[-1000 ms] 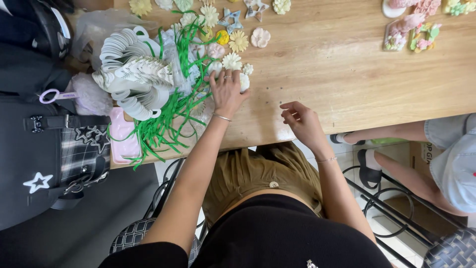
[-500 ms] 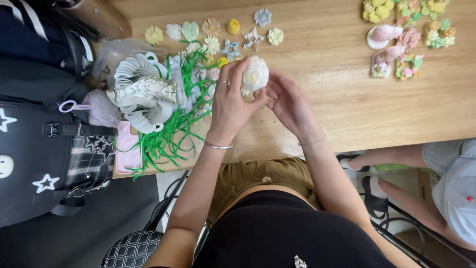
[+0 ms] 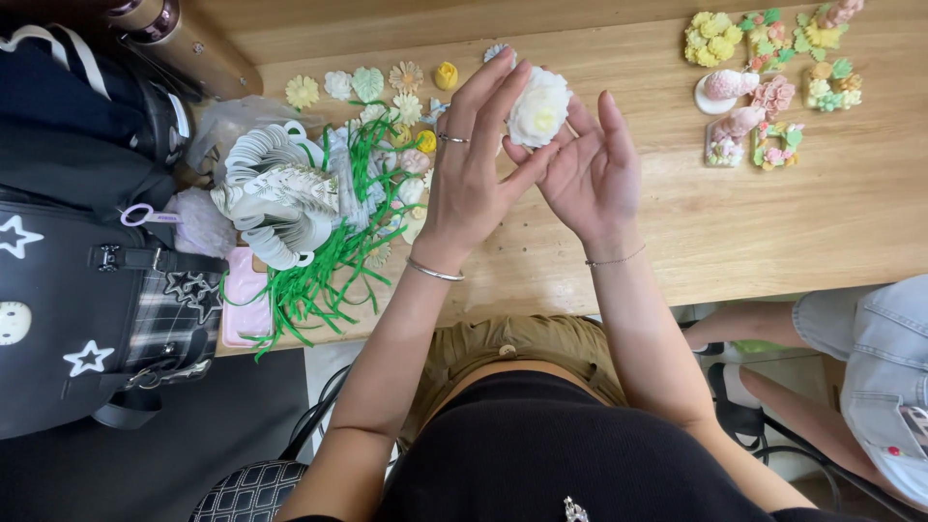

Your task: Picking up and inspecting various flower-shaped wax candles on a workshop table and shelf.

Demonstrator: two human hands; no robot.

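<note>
the wooden table (image 3: 677, 232) spreads under everything, with a black bag (image 3: 87, 290) at its nine o'clock edge. at ten o'clock lies a heap of white loops (image 3: 275, 198) tangled with green strips (image 3: 329, 271), and small paper flowers (image 3: 367, 82) lie scattered above it. a cluster of pink and yellow decorations (image 3: 764, 97) sits at two o'clock. since a second ago both hands have lifted off the table and come together. the left hand (image 3: 474, 174) pinches a white flower (image 3: 538, 106) with its fingertips, and the right hand (image 3: 590, 169) cups it from behind, fingers spread. the white flower is now held up at twelve o'clock, clear of the table.
</note>
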